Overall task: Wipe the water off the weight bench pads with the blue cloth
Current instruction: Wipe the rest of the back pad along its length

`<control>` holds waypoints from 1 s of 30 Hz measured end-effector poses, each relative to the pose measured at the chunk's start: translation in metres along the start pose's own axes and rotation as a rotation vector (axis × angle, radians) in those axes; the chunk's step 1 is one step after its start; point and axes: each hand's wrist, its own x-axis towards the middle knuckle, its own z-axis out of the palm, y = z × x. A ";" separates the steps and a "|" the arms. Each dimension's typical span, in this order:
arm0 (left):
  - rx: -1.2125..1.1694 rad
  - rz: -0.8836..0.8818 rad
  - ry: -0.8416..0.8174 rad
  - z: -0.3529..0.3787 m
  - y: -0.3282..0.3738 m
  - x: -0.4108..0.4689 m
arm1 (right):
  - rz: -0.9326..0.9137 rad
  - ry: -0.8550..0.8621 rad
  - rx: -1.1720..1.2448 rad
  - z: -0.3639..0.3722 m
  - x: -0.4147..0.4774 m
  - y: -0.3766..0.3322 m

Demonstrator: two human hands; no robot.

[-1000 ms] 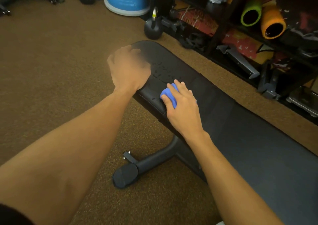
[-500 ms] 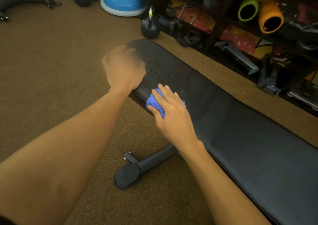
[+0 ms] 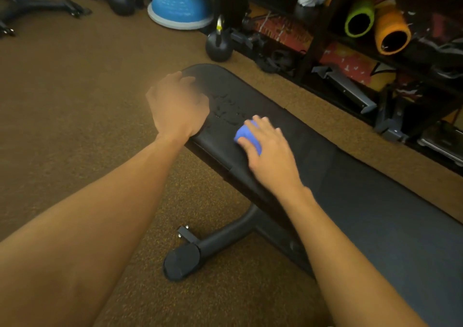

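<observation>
The black weight bench pad (image 3: 375,214) runs from the upper middle to the lower right. Water drops (image 3: 225,111) lie on its far end. My right hand (image 3: 271,155) grips the bunched blue cloth (image 3: 244,136) and presses it on the pad, just right of the drops. My left hand (image 3: 178,106) rests on the pad's left edge beside the drops; its fingers are blurred.
Under the pad, the bench's black foot bar (image 3: 200,249) sticks out over the brown carpet. A black kettlebell (image 3: 218,47) stands past the bench's far end, and a blue balance dome (image 3: 179,6) behind it. A cluttered rack with green and orange rollers (image 3: 375,26) lines the right side.
My right hand slid the cloth toward the pad's near edge, then back across to the middle beside the drops. My left hand stayed in place on the pad.
</observation>
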 end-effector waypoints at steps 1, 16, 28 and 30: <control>-0.003 0.001 0.001 0.000 0.000 0.000 | 0.089 0.018 0.021 -0.003 0.011 0.007; 0.001 -0.003 0.014 0.001 0.001 0.000 | 0.132 -0.009 -0.040 -0.002 0.042 0.006; -0.004 -0.007 0.004 0.000 0.001 0.000 | 0.073 -0.044 -0.082 -0.004 0.042 0.009; -0.001 -0.008 0.015 0.000 0.002 0.000 | 0.113 -0.038 -0.086 -0.001 0.048 0.007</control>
